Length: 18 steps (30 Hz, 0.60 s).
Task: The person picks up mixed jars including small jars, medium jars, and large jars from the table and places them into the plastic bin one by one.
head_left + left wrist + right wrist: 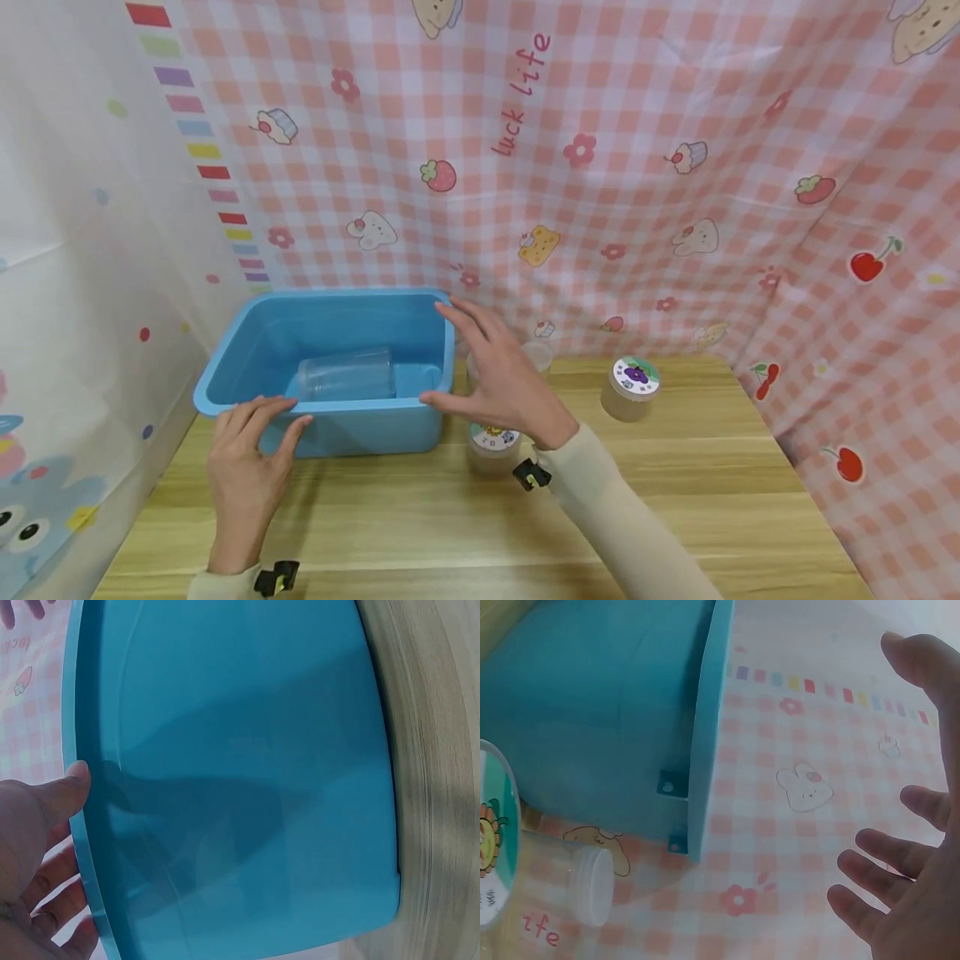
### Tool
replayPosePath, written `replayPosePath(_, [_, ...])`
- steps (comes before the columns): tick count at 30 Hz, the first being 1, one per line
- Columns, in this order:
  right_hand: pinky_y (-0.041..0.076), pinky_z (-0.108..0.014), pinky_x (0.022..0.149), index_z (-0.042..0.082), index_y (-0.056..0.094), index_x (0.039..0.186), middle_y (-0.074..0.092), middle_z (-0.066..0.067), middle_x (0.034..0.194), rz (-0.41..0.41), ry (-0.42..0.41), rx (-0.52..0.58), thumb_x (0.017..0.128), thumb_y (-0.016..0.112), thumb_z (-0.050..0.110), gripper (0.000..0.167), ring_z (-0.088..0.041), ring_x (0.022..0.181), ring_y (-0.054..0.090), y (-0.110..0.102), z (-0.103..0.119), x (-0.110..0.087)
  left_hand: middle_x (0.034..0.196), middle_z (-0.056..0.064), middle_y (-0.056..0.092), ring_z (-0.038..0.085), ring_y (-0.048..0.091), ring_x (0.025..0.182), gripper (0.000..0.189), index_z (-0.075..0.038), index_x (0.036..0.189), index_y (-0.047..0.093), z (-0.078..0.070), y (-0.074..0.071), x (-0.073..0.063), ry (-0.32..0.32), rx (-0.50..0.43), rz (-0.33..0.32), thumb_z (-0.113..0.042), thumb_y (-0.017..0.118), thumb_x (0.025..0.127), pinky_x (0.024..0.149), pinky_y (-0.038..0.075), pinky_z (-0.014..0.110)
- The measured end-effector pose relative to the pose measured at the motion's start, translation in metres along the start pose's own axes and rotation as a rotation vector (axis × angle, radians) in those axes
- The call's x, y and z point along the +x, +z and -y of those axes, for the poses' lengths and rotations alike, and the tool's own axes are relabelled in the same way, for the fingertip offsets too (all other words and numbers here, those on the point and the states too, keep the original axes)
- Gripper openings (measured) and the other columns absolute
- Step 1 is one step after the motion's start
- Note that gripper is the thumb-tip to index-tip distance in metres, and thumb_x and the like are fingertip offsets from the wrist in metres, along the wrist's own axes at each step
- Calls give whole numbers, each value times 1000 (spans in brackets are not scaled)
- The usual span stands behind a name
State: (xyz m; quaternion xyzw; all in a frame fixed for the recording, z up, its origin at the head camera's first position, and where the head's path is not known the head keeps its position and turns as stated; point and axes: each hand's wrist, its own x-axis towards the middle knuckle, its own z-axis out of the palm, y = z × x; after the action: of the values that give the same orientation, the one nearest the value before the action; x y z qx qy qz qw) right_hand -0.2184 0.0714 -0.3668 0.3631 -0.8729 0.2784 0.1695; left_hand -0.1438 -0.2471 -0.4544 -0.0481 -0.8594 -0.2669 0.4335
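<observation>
A blue plastic basin [360, 429] stands at the left of the table, and a clear plastic jar [348, 377] lies on its side in it. My left hand [247, 467] grips the basin's near rim at the left, thumb on the outer side and fingers over the edge. In the left wrist view the thumb [64, 796] lies on the rim. Above the basin's right end is my right hand [506, 379], its fingers spread. In the right wrist view these fingers [889, 859] are apart from the rim, with nothing in them.
A jar with a flower-picture lid [495, 437] stands just right of the basin, partly under my right hand. Behind it is a clear jar with a whitish lid [538, 354]. Farther right stands a jar with a purple-picture lid [630, 387]. A checked curtain [600, 200] hangs behind.
</observation>
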Motion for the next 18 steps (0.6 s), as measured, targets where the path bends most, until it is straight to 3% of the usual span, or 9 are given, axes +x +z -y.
replayPosePath(6, [42, -51, 119, 27, 25, 163, 28, 1, 168, -50, 36, 28, 79, 81, 61, 107, -21, 153, 33, 1, -4, -13, 104, 22, 73, 46, 59, 107, 34, 0, 103, 76, -1, 2, 1, -5, -14, 2, -2, 91, 73, 91, 46, 56])
replayPosePath(13, [41, -58, 118, 32, 22, 164, 27, 2, 169, -72, 136, 70, 80, 80, 62, 106, -23, 154, 31, 3, -6, -26, 103, 23, 73, 46, 59, 107, 35, 1, 103, 76, 0, 2, 0, -3, -18, 0, -1, 91, 72, 91, 45, 56])
replayPosePath(18, [40, -58, 118, 32, 21, 164, 28, 1, 169, -111, 150, 115, 80, 82, 57, 107, -24, 154, 31, 5, -10, -34, 104, 23, 72, 46, 59, 108, 35, 1, 104, 76, 1, 1, -1, -6, -16, 1, -1, 91, 72, 92, 45, 56])
